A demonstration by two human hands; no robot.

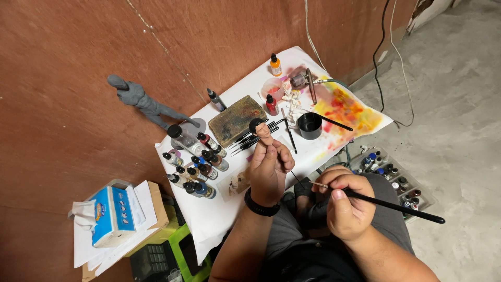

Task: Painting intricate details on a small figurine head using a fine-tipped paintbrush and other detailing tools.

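Observation:
My left hand (269, 169) grips a small model head (259, 128) with black hair and skin-toned face, raised on its neck peg above the white paper-covered table (219, 209). A black band sits on that wrist. My right hand (344, 201) holds a thin black-handled paintbrush (386, 203), its fine tip pointing left toward my left hand, a little below the head. The two hands are close but apart.
A grey figure statue (143, 102) stands at the table's left. Several small paint bottles (198, 167), a stained block (236, 120), spare brushes (253, 140), a black cup (309, 125), an orange bottle (275, 65), an airbrush (308, 81) and a paint-stained sheet (347, 109) lie around. A tissue box (115, 214) and a bottle tray (396, 180) flank it.

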